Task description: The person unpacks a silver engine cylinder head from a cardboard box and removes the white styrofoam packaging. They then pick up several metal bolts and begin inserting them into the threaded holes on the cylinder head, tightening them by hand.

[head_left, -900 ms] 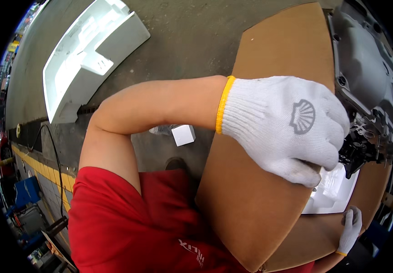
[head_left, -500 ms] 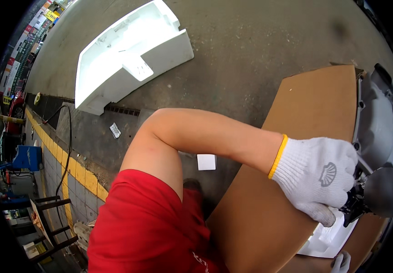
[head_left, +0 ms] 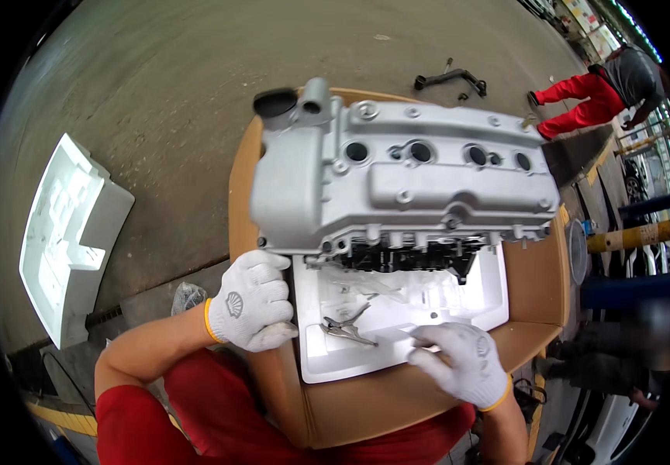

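My left hand [head_left: 253, 301], in a white knit glove with a yellow cuff, has its fingers curled over the near-left edge of a brown cardboard box [head_left: 389, 407]. Inside the box, a white foam tray [head_left: 331, 368] lies under a grey metal engine [head_left: 428, 182], which has round holes along its top and a black cap. On the tray rests a pair of locking pliers [head_left: 347, 329]. My right hand [head_left: 463, 363], gloved likewise, is at the tray's near rim, right of the pliers. Its thumb and fingers are apart, with nothing visible between them.
A white foam piece [head_left: 79, 240] lies on the floor at left. Behind the box is a black pipe-like part [head_left: 451, 79]. A person in red trousers [head_left: 595, 97] is at the far right, near a yellow post [head_left: 637, 234]. A clear plastic bag [head_left: 188, 297] sits left of my left hand.
The view has swung to the right, bringing the whole engine into sight. My left hand has gone from beside the engine to the box's near-left edge. My right hand shows more fully.
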`<state>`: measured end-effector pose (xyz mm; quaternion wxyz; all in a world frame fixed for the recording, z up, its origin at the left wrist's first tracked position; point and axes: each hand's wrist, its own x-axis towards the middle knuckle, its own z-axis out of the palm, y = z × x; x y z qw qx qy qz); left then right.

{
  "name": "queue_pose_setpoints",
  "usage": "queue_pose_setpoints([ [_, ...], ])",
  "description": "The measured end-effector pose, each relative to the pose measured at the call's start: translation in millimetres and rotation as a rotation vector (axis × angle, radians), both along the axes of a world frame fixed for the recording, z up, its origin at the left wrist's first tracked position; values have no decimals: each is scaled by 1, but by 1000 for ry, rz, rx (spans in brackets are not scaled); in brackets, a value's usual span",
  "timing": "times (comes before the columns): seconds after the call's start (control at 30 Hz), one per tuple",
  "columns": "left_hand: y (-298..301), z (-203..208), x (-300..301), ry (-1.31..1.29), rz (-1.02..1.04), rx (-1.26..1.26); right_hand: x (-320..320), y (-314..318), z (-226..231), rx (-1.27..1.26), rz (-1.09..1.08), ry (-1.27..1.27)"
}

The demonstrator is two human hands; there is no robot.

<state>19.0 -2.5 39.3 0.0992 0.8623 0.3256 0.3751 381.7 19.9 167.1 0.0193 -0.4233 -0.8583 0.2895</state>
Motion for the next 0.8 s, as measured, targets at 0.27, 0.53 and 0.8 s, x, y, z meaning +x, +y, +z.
queue_pose_setpoints([
  [0.27, -3, 34, 6, 138, 85, -159, -144, 103, 75, 505, -53, 321],
  [0.53, 1, 51, 7, 252, 124, -290, -147, 188, 55, 723, -265, -227],
  [0.8, 3, 60, 8, 279, 161, -392, -159, 196, 64, 649, -275, -244],
])
